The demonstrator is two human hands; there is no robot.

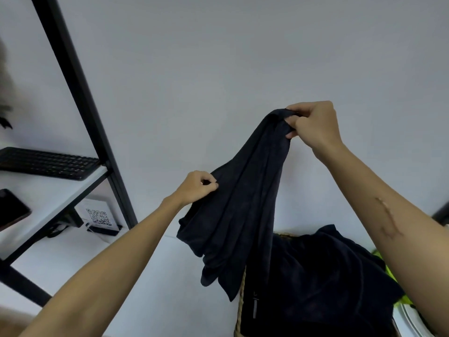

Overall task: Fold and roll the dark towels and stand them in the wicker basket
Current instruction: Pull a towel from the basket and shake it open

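Towel: a dark towel (245, 203) hangs bunched in mid-air at frame centre, above the basket (239, 300) at lower right.
Right hand: right hand (313, 124), upper right, its fingers pinching the top edge.
Left hand: left hand (196, 187), centre, fingers curled, pinching a side edge lower down.
Pile: more dark cloth (320, 276) is heaped over the basket, hiding most of its rim.
Risk: the towel hangs in twisted folds, so a fold may come out uneven; its low tail may snag on the pile.
Risk: a light pinch could slip and drop the towel.
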